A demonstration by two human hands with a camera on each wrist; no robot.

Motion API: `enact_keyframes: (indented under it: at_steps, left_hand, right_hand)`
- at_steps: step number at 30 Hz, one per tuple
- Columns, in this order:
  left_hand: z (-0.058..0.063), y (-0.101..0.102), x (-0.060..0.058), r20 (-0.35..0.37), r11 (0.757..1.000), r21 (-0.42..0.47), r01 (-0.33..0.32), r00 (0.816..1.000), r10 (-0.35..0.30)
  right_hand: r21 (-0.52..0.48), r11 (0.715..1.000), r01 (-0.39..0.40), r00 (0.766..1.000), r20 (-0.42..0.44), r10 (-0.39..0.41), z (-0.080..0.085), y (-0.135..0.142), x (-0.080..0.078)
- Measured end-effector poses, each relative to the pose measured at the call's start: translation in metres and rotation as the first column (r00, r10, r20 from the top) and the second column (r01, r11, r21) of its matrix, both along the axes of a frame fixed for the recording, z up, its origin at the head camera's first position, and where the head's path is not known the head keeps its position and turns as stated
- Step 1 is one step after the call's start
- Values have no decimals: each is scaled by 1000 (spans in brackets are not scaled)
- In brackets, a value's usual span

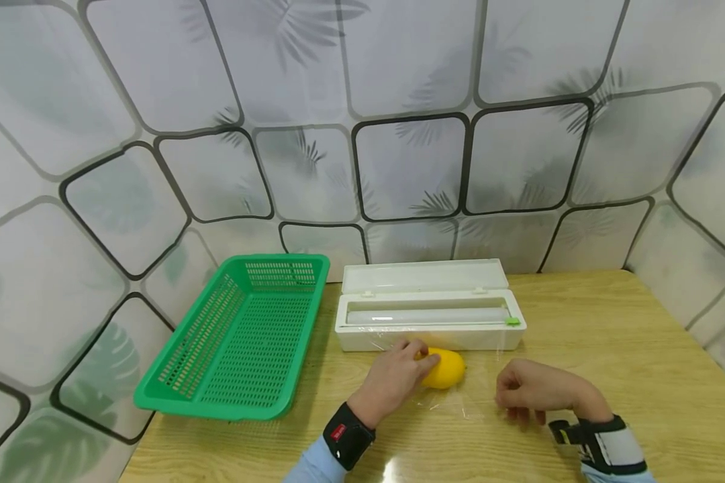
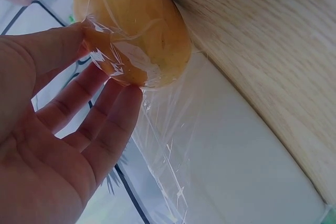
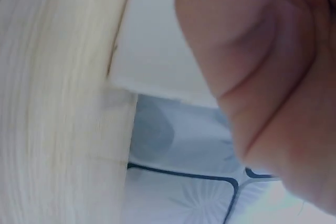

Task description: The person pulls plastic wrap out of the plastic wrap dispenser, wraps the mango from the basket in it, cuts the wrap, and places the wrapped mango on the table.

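A yellow mango (image 1: 448,369) lies on the table just before a white cling film box (image 1: 429,341), whose lid (image 1: 423,276) stands raised. Clear cling film (image 2: 165,129) runs from the box over the mango, creased and shiny against its skin. My left hand (image 1: 395,372) holds the mango from its left side, thumb and fingertips against the film-covered skin. Right of the mango, my right hand (image 1: 538,389) hovers low over the table with curled fingers, close to the film's right edge; I cannot tell if it pinches the film.
A green plastic basket (image 1: 296,376) with slotted sides stands on the left of the wooden table (image 1: 616,335). A small green slider (image 1: 513,322) sits at the box's right end. Patterned wall covering (image 1: 411,168) rises behind the table and along both sides.
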State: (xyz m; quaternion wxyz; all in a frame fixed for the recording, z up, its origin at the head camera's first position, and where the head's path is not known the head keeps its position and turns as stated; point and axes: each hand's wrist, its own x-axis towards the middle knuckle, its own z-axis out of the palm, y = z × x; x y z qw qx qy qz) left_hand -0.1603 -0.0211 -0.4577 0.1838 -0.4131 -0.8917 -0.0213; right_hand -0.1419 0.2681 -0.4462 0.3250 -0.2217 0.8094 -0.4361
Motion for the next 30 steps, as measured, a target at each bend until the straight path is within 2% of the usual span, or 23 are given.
enact_keyframes:
  at_steps: [6,9,14,17,21,24,28,30]
  left_hand:
    - [1,0,0,-1,1000,3,0,1000,0]
    - [1,1,1,-5,1000,3,0,1000,0]
    - [1,1,0,-7,1000,14,-1,1000,1]
    - [1,1,0,-3,1000,17,3,1000,-3]
    - [0,1,0,1,1000,17,9,1000,-9]
    - [0,2,0,3,1000,17,12,1000,-12]
    - [1,2,0,9,1000,18,12,1000,-12]
    - [1,2,0,14,1000,16,11,1000,-11]
  right_hand:
    - [-170,984,-46,997,48,55,3,-4,-3]
    - [-215,975,-51,998,36,60,3,-8,-5]
    - [-224,974,-20,996,-84,2,1,-19,-7]
    - [-219,976,19,982,-180,-59,0,-29,-6]
    - [-174,980,99,942,-302,-148,4,-40,-3]
    - [-90,979,182,891,-406,-203,12,-48,2]
    - [34,949,315,818,-517,-253,21,-62,7]
    - [57,933,355,800,-536,-271,23,-68,8]
